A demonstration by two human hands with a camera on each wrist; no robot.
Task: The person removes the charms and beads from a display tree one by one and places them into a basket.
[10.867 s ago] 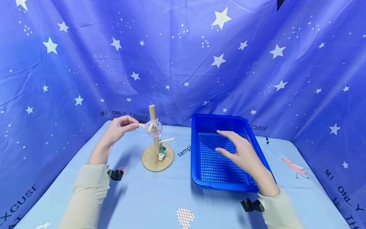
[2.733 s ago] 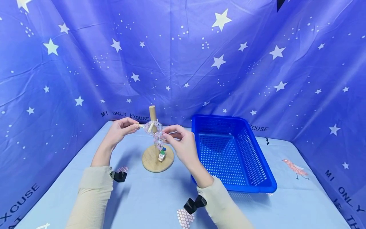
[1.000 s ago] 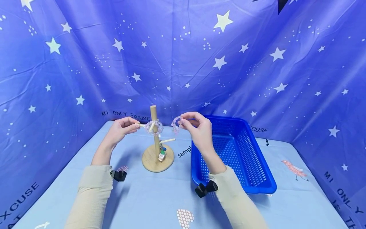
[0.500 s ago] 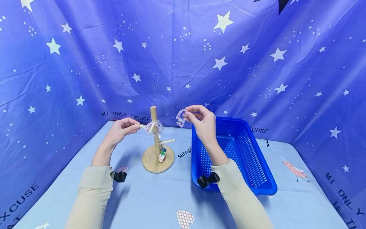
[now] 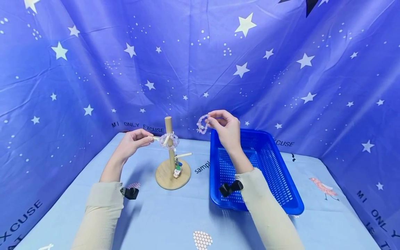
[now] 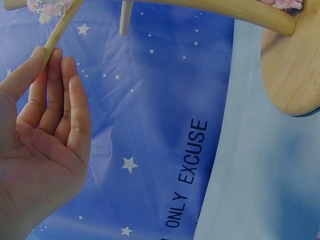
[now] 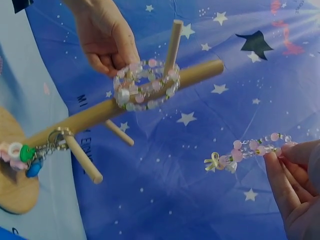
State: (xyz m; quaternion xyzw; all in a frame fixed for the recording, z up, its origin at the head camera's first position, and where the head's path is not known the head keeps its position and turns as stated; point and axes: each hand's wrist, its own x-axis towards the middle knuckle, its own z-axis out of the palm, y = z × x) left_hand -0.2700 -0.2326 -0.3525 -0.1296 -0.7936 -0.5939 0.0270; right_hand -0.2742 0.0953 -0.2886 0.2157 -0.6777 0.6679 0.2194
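My left hand (image 5: 129, 144) pinches the tip of a wooden peg (image 6: 59, 31) on the round-based wooden stand (image 5: 171, 159). My right hand (image 5: 228, 132) pinches a pink and clear beaded bracelet (image 7: 237, 154), which hangs in the air right of the stand's post, near the basket's back left corner. A small gold bow charm shows at its end in the right wrist view. More pink and clear beaded bracelet strands (image 7: 151, 104) hang round the upper pegs and post. From a lower peg dangles a keychain (image 5: 177, 171) with green, blue and white charms.
A blue perforated plastic basket (image 5: 212, 173) stands right of the wooden stand, partly under my right forearm; the visible part of its floor is bare. Light blue cloth covers the table (image 5: 162, 218). A blue starry curtain (image 5: 187, 62) encloses the back and sides.
At 10.9 s ago my right hand was empty over the basket. It later held a bracelet at the stand, then drew it up and rightward. My left hand stays on the peg.
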